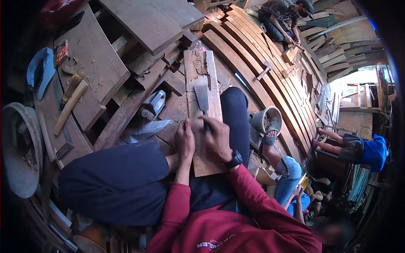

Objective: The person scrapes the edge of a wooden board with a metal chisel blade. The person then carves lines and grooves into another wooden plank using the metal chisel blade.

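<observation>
A long wooden board [204, 152] lies lengthwise over my lap, its far end carved and rough. My right hand [216, 137] is closed around the dark handle of a putty knife [202, 98], whose wide flat blade points away from me over the board. At the board's left edge is my left hand [184, 138], fingers closed against the wood. Part of the knife's handle is hidden by my right fingers.
Left of me, a wooden-handled tool [69, 107], a blue cap [41, 72] and a small red box [61, 52] lie on planks. A bucket [268, 119] stands right of my knee. A hammer [265, 70] rests on long beams. Co-workers [280, 19] sit and stand nearby.
</observation>
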Available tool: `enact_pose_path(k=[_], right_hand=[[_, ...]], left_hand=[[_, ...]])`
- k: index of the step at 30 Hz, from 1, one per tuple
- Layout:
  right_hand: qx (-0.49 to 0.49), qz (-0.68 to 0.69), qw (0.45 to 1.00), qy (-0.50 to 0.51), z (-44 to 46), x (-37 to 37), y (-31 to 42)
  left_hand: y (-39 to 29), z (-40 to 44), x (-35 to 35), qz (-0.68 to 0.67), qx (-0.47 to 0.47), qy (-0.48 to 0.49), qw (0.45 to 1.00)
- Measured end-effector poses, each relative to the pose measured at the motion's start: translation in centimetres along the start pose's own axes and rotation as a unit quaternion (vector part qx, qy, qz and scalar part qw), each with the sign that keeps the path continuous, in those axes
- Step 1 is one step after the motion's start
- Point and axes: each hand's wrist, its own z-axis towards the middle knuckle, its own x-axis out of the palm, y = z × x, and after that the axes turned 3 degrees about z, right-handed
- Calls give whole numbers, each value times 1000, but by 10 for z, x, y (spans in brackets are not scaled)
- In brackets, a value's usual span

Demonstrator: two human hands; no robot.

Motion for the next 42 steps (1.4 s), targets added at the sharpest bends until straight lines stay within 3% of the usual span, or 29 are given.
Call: enact_pose_path(k=[1, 3, 7, 9, 11, 13, 18, 27, 31, 33, 37, 42], right_hand=[[30, -15, 998, -53, 7, 3, 3], [14, 43, 997, -65, 2, -5, -13], [1, 21, 1000, 7, -5, -6, -1], [27, 45, 997, -49, 5, -2, -7], [-13, 39, 997, -63, 0, -5, -14], [23, 50, 999, -1, -8, -9, -2], [-8, 61, 997, -46, 3, -2, -12], [2, 59, 998, -9, -10, -4, -13], [-1, 72, 994, -79, -1, -3, -14], [48, 70, 996, 8, -13, -12, -8], [0, 66, 996, -63, 3, 1, -14], [6, 57, 998, -27, -1, -1, -6]], left_hand=[[-2, -1, 1, -11, -1, 1, 1000], [-1, -1, 2, -21, -1, 2, 1000], [0, 0, 2, -22, 5, -4, 1000], [3, 0, 3, -24, 4, -4, 1000], [5, 3, 1, 5, 4, 5, 1000], [-1, 2, -1, -2, 19, -7, 1000], [-4, -1, 2, 18, 17, -1, 1000], [-4, 0, -1, 23, -3, 6, 1000], [-1, -1, 3, 2, 5, 15, 1000], [-4, 1, -1, 5, 2, 11, 1000], [-5, -1, 2, 5, 2, 17, 1000], [1, 2, 2, 26, 13, 9, 1000]])
